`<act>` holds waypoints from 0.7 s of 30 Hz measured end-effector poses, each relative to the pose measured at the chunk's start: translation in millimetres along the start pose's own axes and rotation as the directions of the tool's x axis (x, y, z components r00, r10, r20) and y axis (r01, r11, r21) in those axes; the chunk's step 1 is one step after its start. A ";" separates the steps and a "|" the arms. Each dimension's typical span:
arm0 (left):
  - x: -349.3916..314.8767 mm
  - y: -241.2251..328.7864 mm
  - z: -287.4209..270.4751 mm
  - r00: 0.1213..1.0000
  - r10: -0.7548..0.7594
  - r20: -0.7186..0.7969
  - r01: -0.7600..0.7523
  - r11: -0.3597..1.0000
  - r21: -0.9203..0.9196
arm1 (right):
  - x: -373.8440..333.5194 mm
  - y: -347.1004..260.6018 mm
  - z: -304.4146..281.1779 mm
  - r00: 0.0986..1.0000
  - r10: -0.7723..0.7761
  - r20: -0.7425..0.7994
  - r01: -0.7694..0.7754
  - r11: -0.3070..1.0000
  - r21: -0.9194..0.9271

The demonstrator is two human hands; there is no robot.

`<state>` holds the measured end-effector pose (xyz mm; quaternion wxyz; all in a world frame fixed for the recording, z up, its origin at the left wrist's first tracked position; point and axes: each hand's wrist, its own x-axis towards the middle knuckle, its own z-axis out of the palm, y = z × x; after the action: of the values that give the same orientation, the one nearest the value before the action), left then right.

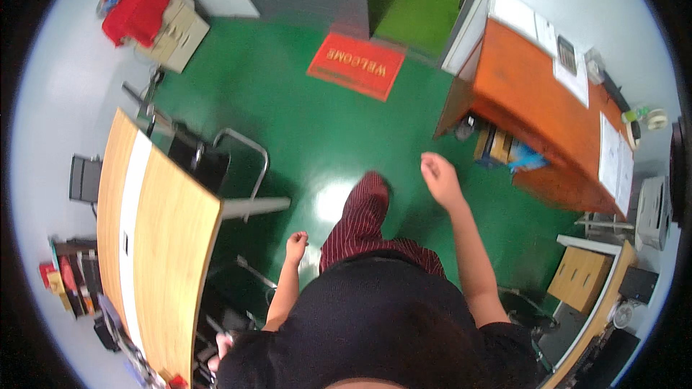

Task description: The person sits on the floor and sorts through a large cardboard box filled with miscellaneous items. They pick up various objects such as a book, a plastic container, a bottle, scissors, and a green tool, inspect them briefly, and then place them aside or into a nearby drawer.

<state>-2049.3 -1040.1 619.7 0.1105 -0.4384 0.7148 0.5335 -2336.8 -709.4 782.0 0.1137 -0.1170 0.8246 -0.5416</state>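
My left hand (296, 246) hangs low beside my thigh, its fingers curled in, with nothing showing in it. It is nearest to the metal leg (254, 207) of the wood-topped table (169, 223). Farther forward, my right hand (438, 176) is held out over the green floor (288, 101). Its fingers are bent loosely inward and no object shows in them. Neither hand touches anything. One leg in dark red striped trousers (366, 205) is stepped ahead.
A red doormat (353, 65) lies before a doorway onto green flooring (414, 11). An orange-brown desk (537, 90) with papers stands right. At left are a chair (245, 144) and a beige cabinet (176, 32) under red cloth. Another person's hand (222, 346) shows lower left.
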 end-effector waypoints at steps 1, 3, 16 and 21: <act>45.3 43.0 -1.5 1.000 -0.020 0.024 0.018 0.999 0.049 | 33.4 2.7 2.3 0.997 -0.068 -0.043 0.071 0.996 0.060; 138.9 141.9 27.4 0.949 0.245 0.199 -0.314 0.791 0.524 | 73.7 12.5 -5.0 0.995 0.090 -0.039 -0.092 0.995 -0.048; 459.2 744.9 247.4 0.622 0.651 0.434 -0.502 0.758 -0.417 | 440.8 43.6 -106.4 0.957 0.279 -0.076 -0.288 0.946 -0.150; 525.5 792.2 258.1 0.691 0.505 0.517 -0.405 0.863 -0.301 | 641.6 7.3 -147.9 0.985 0.106 -0.137 -0.125 0.982 -0.145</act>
<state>-3029.9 -1048.9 713.3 0.1503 -0.0705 0.6863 0.7081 -2991.2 -781.3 793.6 0.0823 -0.0420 0.8747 -0.4758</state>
